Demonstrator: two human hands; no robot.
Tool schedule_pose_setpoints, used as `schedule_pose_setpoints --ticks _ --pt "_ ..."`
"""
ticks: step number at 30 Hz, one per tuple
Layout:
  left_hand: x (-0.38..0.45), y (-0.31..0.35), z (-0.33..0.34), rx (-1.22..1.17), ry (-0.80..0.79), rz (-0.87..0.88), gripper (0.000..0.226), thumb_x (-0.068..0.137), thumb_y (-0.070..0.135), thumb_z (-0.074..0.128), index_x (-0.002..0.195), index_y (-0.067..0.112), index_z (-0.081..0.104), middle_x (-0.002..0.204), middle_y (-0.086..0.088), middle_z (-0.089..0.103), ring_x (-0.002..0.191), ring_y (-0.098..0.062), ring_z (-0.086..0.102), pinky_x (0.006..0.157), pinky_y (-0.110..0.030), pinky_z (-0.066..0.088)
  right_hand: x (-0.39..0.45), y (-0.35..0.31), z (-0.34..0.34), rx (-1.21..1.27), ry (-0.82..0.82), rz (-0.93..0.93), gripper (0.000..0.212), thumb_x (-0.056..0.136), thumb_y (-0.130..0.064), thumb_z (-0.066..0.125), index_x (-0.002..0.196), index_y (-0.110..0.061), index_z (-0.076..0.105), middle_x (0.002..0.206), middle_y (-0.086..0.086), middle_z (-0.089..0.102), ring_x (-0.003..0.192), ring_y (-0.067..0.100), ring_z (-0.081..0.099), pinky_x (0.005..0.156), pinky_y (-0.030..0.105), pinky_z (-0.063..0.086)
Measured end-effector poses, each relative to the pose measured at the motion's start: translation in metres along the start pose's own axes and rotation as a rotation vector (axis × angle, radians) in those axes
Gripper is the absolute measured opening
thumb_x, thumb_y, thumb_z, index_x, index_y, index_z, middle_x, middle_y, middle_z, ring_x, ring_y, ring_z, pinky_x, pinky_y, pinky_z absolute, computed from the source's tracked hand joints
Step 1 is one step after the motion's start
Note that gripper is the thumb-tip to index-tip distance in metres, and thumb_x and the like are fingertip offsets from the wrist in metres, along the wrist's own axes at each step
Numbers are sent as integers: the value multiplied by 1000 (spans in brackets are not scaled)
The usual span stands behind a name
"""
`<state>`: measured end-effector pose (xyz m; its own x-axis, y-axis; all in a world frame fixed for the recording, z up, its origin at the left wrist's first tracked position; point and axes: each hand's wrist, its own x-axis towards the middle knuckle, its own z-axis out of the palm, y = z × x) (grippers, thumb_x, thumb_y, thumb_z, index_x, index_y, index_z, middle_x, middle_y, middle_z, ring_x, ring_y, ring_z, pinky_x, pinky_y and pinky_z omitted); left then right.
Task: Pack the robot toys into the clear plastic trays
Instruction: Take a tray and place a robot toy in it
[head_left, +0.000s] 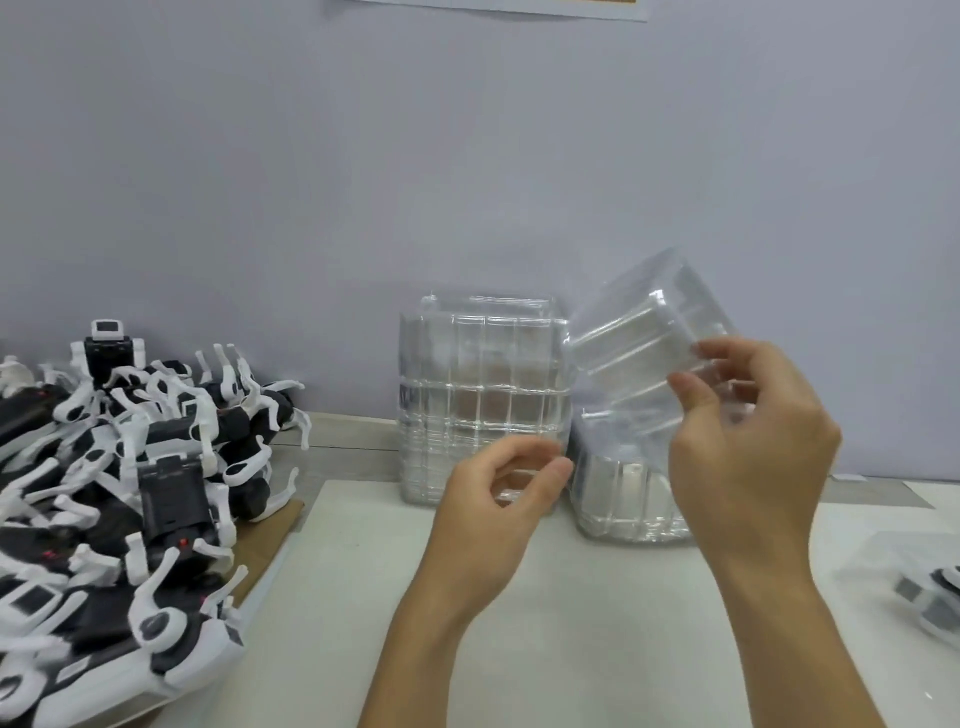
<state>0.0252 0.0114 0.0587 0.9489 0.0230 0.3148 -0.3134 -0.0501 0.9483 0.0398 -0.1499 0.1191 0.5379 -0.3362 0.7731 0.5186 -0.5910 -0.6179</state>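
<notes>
A single clear tray (649, 358) is pinched by the right hand (748, 441) at its near edge, fingers and thumb curled on the plastic, and is held tilted above the right-hand stack of trays (623, 499). The left hand (498, 499) is raised at about eight o'clock from the right, its fingers and thumb curled towards each other just in front of the left-hand stack of trays (478, 395); whether a thin edge of plastic is pinched there cannot be told, since the material is transparent and glare blurs it.

The task is judged to be near its start. No toy is seen in the lifted tray, and both stacks stand at twelve o'clock on the table (571, 623) near the wall. The heap of robot toys (130, 493), black and white, is piled at nine o'clock, well apart from the hands, and looks untouched. At three o'clock a packed tray (930, 592) appears to be lying at the frame edge, with a dark and white toy inside; so perhaps one unit is done and the great bulk remains.

That tray is cut off by the frame, as is the near side of the heap. The count of trays in each stack cannot be made out.
</notes>
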Motion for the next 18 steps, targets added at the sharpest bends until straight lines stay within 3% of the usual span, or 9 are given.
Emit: schedule_pose_setpoints --ticks 3,5,8,13,18 --pt "0 12 6 -100 3 81 17 87 35 72 102 28 70 97 4 75 90 -9 70 78 -29 57 -24 -11 6 166 -73 6 21 85 -17 68 97 -33 61 85 -17 63 85 3 59 74 9 41" --pt "1 16 6 -212 77 122 21 86 33 70 101 19 69 90 -3 76 81 -13 70 69 -24 56 -29 -14 10 280 -140 80 19 86 -23 67 94 -37 57 84 -19 62 85 7 60 75 16 46" --pt "2 19 3 -310 95 129 26 87 30 60 104 11 68 92 -7 77 82 -21 74 73 -24 56 -32 -14 12 408 -195 173 18 89 -19 72 96 -30 60 83 -11 63 82 12 62 74 28 53" --pt "0 24 2 -364 130 110 19 86 27 58 88 18 74 90 -11 77 78 -29 75 68 -23 55 -31 -14 12 494 -254 232 17 87 -14 72 104 -15 70 87 5 70 76 10 64 66 17 52" --pt "-1 27 8 -401 185 104 23 95 12 55 82 14 74 86 -15 76 71 -31 74 64 -23 55 -27 -10 7 538 -240 265 17 86 -11 72 101 -19 74 83 6 73 76 17 67 67 26 57"
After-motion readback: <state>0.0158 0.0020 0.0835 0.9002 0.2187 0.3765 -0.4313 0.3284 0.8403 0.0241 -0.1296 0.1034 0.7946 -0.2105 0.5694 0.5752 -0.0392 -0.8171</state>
